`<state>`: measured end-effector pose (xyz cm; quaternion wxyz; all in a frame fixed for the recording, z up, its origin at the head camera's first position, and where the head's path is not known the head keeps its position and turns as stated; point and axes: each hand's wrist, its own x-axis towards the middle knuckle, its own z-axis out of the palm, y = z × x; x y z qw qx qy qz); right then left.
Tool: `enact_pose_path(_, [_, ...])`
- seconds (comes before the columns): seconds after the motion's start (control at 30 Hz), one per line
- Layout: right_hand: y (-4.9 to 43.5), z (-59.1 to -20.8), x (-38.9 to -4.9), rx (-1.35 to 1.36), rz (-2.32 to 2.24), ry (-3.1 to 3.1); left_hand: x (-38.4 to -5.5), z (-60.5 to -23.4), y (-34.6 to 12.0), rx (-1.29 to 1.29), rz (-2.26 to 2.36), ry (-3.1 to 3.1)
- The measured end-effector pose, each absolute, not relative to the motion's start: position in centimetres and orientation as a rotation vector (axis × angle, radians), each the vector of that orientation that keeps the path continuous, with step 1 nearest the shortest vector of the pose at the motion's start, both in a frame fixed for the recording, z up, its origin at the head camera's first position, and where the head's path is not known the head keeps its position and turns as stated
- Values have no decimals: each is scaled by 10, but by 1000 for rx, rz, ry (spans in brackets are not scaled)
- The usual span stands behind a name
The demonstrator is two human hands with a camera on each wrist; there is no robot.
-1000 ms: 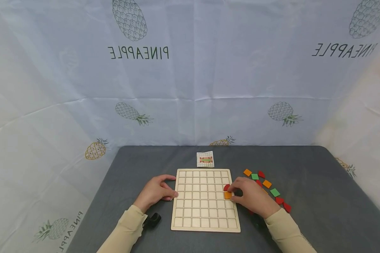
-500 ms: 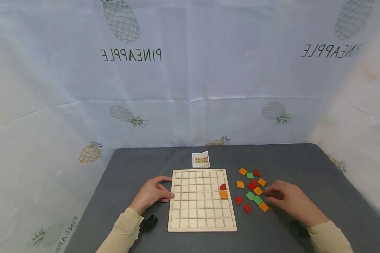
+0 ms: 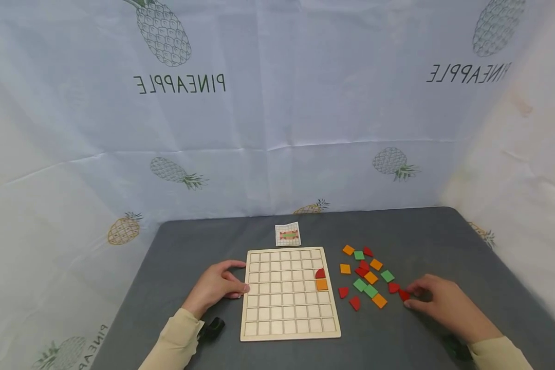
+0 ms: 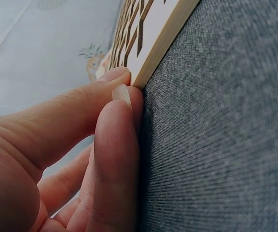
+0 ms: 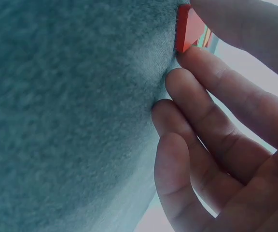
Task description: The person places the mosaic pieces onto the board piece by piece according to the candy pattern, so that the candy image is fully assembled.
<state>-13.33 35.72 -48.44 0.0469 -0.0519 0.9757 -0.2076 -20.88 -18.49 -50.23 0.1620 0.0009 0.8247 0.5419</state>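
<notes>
At the far left, the edge of the gridded wooden board (image 3: 282, 300) is held by the left hand (image 3: 216, 284), with the thumb and bent fingers brought close together on it. The board is laid flat on the dark table (image 3: 203, 234), and its rightmost column is occupied by a red quarter-circle tile (image 3: 320, 273) and, just nearer the person, an orange square tile (image 3: 321, 284). A patterned card (image 3: 288, 234) is set beyond the far edge. To the right of the board, loose tiles (image 3: 370, 277) in orange, green and red are scattered.

At the far right, a red piece (image 3: 404, 295) is pinched on the table between the thumb and index finger of the right hand (image 3: 444, 306); the other fingers are left loosely bent. The step in hand is judged to be the picking-up of this piece. A clean lift seems called for, with the neighbouring red tile (image 3: 394, 288) left undisturbed.

The exact outline of the pinched piece is partly covered by the fingertips, and the card's fine pattern is too small to be read. The left hand's underside is hidden in the head view.
</notes>
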Motion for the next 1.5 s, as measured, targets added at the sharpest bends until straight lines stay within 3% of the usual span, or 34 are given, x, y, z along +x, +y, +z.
enact_pose_path(0.63, [345,-482,-138,-217,-609,3010,-211,-506,-185,-4,1542,2372])
enact_pose_path(1.13, [242,-468,-168,-409,-787,2933,-209,-503,-184,-33,1539,2388])
enact_pose_path(1.5, [206,-481,-169,-564,-762,2923,-207,-502,-183,-31,1543,2389])
